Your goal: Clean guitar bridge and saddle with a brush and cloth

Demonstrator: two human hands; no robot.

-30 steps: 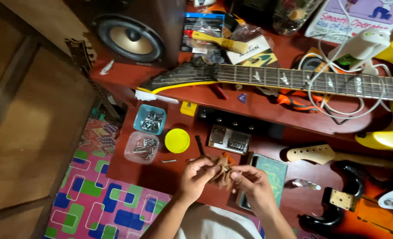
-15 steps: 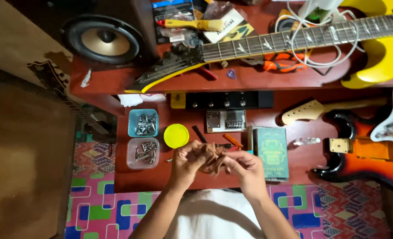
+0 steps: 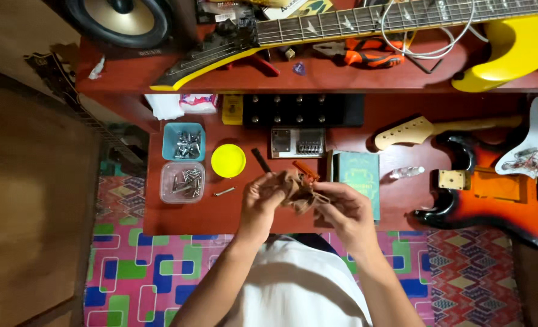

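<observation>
The small tan cloth pouch (image 3: 296, 191) is held between both hands above the red wooden surface (image 3: 220, 212). Left hand (image 3: 262, 197) fingers pinch its left edge; right hand (image 3: 345, 209) fingers grip its drawstring end, equally near.

Just to the right of the yellow round lid (image 3: 228, 160) lies a green flat rectangular box (image 3: 358, 180) with a pale pattern on its face. Above and left of the lid is a small white and pink packet (image 3: 197, 103). Just above the lid stands a small yellow package (image 3: 232, 109), square in shape.
</observation>
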